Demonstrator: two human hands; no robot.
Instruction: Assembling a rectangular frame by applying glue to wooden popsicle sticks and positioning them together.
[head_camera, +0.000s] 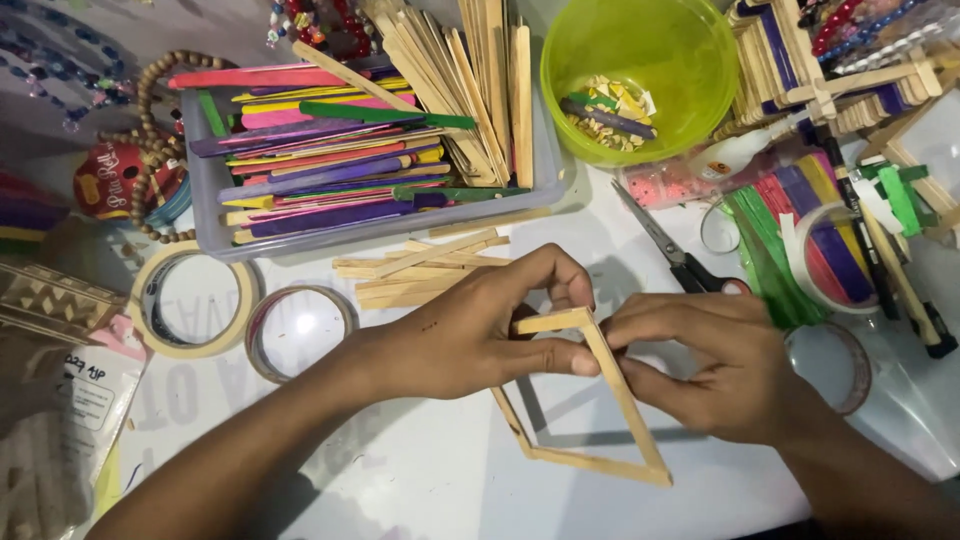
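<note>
One four-stick wooden frame (585, 400) is pinched by two hands' grips, left hand (470, 335) and right hand (715, 365).

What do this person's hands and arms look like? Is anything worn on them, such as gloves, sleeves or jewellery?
Both are bare. The left hand and its forearm show no glove, sleeve, ring, watch or bracelet. The right hand is likewise uncovered, with no ring in view and a bare wrist and forearm. Fingernails are short and unpainted. A tiny dark speck marks the back of the left hand.
</note>
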